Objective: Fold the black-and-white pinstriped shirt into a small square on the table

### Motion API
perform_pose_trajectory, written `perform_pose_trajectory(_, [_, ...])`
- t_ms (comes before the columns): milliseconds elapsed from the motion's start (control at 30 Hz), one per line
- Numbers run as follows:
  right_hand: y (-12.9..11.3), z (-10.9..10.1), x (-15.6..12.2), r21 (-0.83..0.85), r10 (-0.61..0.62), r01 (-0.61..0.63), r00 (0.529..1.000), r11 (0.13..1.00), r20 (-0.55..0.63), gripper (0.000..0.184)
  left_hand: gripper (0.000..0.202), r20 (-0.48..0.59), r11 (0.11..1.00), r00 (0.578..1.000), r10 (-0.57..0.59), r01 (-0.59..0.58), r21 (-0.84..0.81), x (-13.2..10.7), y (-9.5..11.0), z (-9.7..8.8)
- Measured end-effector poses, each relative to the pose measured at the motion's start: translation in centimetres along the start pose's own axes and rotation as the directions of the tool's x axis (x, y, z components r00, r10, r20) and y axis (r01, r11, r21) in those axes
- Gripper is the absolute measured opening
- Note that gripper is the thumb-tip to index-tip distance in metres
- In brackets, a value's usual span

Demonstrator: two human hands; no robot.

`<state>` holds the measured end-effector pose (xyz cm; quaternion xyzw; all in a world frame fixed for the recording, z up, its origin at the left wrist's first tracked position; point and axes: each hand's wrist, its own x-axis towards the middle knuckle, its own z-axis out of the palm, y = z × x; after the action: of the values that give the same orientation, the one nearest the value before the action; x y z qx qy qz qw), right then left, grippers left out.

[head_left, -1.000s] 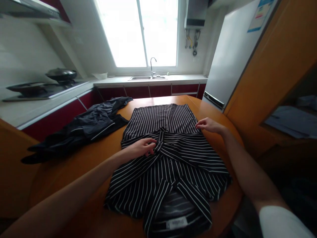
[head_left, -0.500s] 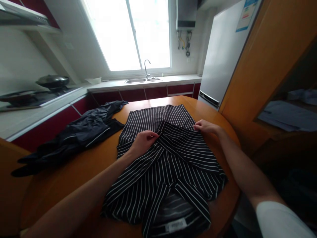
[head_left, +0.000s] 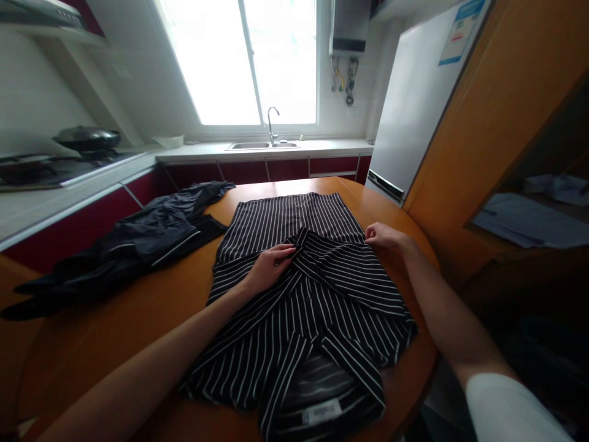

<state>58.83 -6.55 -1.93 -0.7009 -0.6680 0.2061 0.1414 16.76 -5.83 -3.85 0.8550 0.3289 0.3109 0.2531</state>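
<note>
A black shirt with thin white stripes (head_left: pixel 299 307) lies spread on a round orange table (head_left: pixel 151 319), collar and label toward me. My left hand (head_left: pixel 269 265) rests on the shirt's middle, fingers pinching the end of a folded-in sleeve. My right hand (head_left: pixel 384 236) grips the shirt's right edge where that sleeve folds over, fingers curled on the fabric. Both sleeves cross over the shirt's body.
A crumpled dark garment (head_left: pixel 138 239) lies on the table's left side. Behind are a counter with a sink (head_left: pixel 260 145), a stove with a wok (head_left: pixel 85 138), a window, a silver fridge (head_left: pixel 414 104) and an orange cabinet wall (head_left: pixel 497 110) at right.
The camera view shifted slightly. My left hand has moved the sleeve end a little farther up and right across the shirt; my right hand stays on the right edge.
</note>
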Motion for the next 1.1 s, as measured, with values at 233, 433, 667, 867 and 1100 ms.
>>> perform_pose_trajectory(233, [0.6,-0.2,0.4,-0.041,0.096,-0.103,0.984,0.994,-0.153,0.007,0.038,-0.066,0.978,0.997,0.034,-0.019,0.209,-0.3,-1.2,1.2])
perform_pose_trajectory(433, [-0.7,-0.2,0.7,-0.009,0.049,-0.056,0.928,0.998,-0.368,0.023,0.035,-0.047,0.979,0.996,0.076,-0.065,0.194,-0.4,-0.5,1.1])
perform_pose_trajectory(667, [-1.8,0.5,0.9,0.141,-0.018,0.082,0.912,0.987,-0.409,0.025,0.028,-0.035,0.980,0.991,0.126,-0.119,0.157,-0.6,-0.3,0.8])
perform_pose_trajectory(867, [-2.1,0.9,0.9,0.173,-0.022,0.085,0.942,0.981,-0.336,0.024,0.021,-0.040,0.981,0.993,0.112,-0.104,0.164,-0.6,0.2,0.7])
perform_pose_trajectory(1100, [-2.0,1.4,1.0,0.139,-0.079,0.122,0.957,0.983,-0.280,0.021,0.021,-0.209,0.987,0.971,0.113,-0.085,0.137,-0.5,0.7,0.7])
